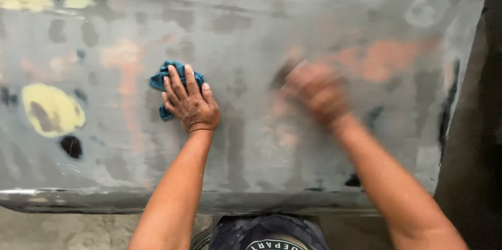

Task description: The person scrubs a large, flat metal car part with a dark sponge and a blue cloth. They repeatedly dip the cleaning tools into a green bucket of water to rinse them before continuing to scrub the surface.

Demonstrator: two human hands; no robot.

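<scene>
- The left hand (191,104) lies palm down on a blue cloth (168,80), fingers spread nearly flat and pressing it against the grey panel (246,145); it pins the cloth rather than gripping it.
- The cloth bunches under the fingers and pokes out from the hand at about eleven o'clock, with a small flap showing at nine o'clock beside the thumb side.
- The right hand (315,90) is on the same panel, at roughly three o'clock from the left hand and well apart from the cloth. It is smeared by motion blur, so I cannot tell how far it is open or whether it has anything in it.
- Both forearms come up from the six o'clock edge of the view.
- The panel is dull grey, sanded, with pinkish filler patches (387,56) at about two o'clock from the right hand.
- A yellow patch (52,109) sits at nine o'clock from the left hand, with a black spot (71,146) just below it.
- The panel's lower edge (104,197) runs across the bottom.
</scene>
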